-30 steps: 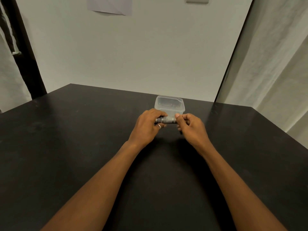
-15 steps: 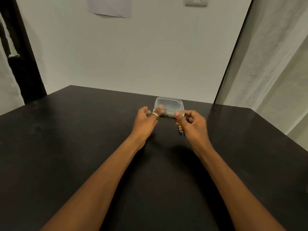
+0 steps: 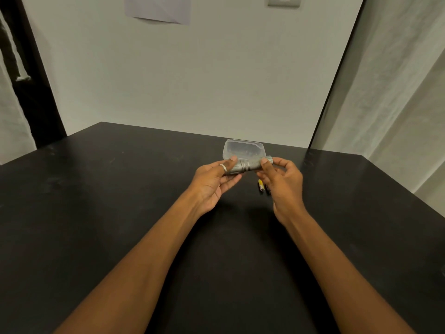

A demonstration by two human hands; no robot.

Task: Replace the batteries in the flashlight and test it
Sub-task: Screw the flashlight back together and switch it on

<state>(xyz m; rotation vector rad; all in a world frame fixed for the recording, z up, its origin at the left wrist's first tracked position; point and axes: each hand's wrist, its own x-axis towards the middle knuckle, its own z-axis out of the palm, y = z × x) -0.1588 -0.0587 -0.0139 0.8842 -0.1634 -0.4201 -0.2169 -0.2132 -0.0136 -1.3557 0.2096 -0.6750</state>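
Note:
A small grey metal flashlight (image 3: 248, 165) is held level above the black table (image 3: 96, 189), between both hands. My left hand (image 3: 213, 182), palm turned up and wearing a ring, pinches its wider left end with thumb and fingers. My right hand (image 3: 283, 179) grips its narrower right end. On the table under my right hand lie batteries (image 3: 261, 185), one with a yellow end; the rest is hidden by the hand.
A clear plastic container (image 3: 243, 147) stands just behind the flashlight near the table's far edge. A white wall rises behind the table. A pale curtain hangs at the right, past the table's right edge.
Both hands have lifted the flashlight off the table. My left hand turned palm up. The batteries under my right hand came into sight.

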